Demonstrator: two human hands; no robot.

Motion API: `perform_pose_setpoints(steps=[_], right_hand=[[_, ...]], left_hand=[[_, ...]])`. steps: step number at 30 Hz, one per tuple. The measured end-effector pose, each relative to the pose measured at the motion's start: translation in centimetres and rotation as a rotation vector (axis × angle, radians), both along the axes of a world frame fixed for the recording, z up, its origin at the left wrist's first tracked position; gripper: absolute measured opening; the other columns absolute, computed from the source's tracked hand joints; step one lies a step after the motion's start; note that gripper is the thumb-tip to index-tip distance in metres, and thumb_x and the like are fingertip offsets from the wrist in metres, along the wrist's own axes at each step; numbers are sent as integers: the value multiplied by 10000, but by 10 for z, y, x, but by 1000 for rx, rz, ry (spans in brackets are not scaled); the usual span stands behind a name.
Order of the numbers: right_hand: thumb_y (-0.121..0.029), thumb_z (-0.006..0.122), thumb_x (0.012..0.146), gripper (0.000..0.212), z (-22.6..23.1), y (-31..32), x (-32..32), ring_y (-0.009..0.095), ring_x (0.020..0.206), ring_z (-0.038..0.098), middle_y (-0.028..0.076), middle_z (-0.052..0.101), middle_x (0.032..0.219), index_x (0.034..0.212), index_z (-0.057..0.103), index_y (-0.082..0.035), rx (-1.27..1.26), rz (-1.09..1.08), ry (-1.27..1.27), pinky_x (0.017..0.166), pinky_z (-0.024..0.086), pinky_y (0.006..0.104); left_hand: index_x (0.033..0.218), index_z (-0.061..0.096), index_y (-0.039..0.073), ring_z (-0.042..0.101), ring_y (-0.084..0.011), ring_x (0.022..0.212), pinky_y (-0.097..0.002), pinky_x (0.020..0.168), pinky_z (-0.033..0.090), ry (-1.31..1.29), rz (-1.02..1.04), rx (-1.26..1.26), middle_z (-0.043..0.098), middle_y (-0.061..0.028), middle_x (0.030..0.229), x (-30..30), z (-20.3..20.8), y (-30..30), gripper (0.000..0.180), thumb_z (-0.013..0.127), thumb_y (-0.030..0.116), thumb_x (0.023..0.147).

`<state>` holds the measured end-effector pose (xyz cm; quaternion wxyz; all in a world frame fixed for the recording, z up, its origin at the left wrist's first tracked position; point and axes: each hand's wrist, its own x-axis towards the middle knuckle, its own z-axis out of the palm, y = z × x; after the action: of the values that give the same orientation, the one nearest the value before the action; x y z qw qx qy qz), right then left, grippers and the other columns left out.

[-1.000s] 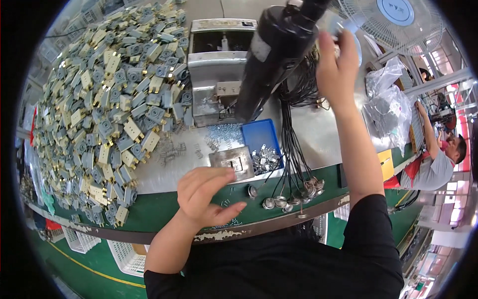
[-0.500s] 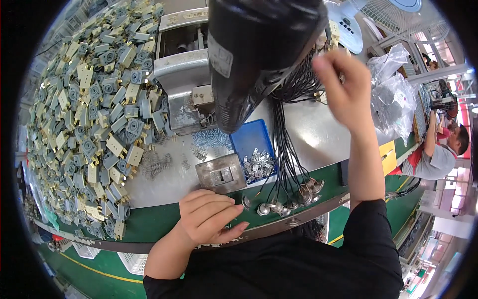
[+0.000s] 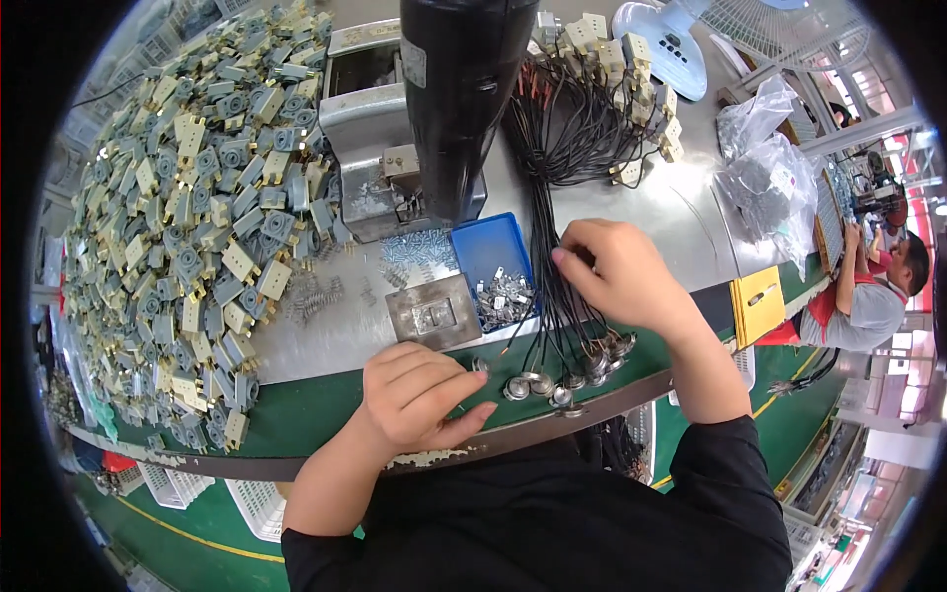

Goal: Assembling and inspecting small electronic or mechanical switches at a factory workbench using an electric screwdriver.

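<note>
My left hand [image 3: 419, 400] hangs over the near bench edge, fingers bent and thumb apart from them. Nothing shows between thumb and forefinger; its palm is hidden. Just ahead lies a metal block [image 3: 434, 312] with a rectangular recess. My right hand [image 3: 621, 271] pinches at the right side of a bundle of black cables [image 3: 545, 212], thumb and forefinger curled round one cable. The cables end in round metal caps [image 3: 597, 363] at the bench edge. A blue tray [image 3: 490, 247] beside the bundle holds small metal clips [image 3: 505, 299].
A large heap of grey and cream plug parts [image 3: 187, 237] covers the left. Springs [image 3: 314, 296] and screws [image 3: 419, 249] lie near a metal fixture [image 3: 370, 133] below a black cylindrical tool [image 3: 459, 89]. Plastic bags [image 3: 774, 187], a yellow pad [image 3: 760, 304] and a blue fan [image 3: 661, 49] stand right; another person [image 3: 873, 296] works beyond.
My right hand has come down and toward me from the far right to the cables. The black tool appears farther up and left as the view shifts. My left hand keeps its pose.
</note>
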<state>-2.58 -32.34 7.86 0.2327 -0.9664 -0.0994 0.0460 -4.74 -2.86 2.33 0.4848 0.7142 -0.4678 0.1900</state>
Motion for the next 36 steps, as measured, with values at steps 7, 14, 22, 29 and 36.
perform_pose_setpoints(steps=[7,14,22,29,36], right_hand=[[-253,644,978,261,-9,32,-13,429,787,682,205,700,839,894,656,-6,-295,-106,-60,716,524,524],[-213,615,998,252,-31,16,-4,352,680,679,155,665,703,939,654,29,32,-125,-80,657,532,458],[-207,596,1046,220,-16,-1,1,60,631,489,-23,551,740,909,632,-38,734,-354,495,565,397,250],[-109,648,998,107,1,-13,-14,84,569,528,42,636,793,933,616,-30,1155,-380,771,533,418,247],[-153,643,1046,165,16,-10,-35,108,687,673,40,702,813,973,616,-7,732,-116,627,610,521,242]], left_hand=[[934,744,54,691,-220,652,-322,603,542,-42,11,-20,704,-44,782,-5,-3,-2,255,869,145,732],[923,742,57,685,-224,641,-317,593,524,-26,-2,-34,711,-45,775,-8,1,-2,219,862,137,758],[922,737,46,700,-218,646,-309,600,521,64,-38,-86,718,-48,763,-12,2,-4,165,827,96,792],[932,731,29,720,-253,701,-347,639,544,113,-24,-83,738,-96,800,-9,2,0,156,804,62,798],[991,728,27,731,-303,853,-375,764,572,241,-20,89,755,-126,967,-18,22,-7,227,817,79,789]])
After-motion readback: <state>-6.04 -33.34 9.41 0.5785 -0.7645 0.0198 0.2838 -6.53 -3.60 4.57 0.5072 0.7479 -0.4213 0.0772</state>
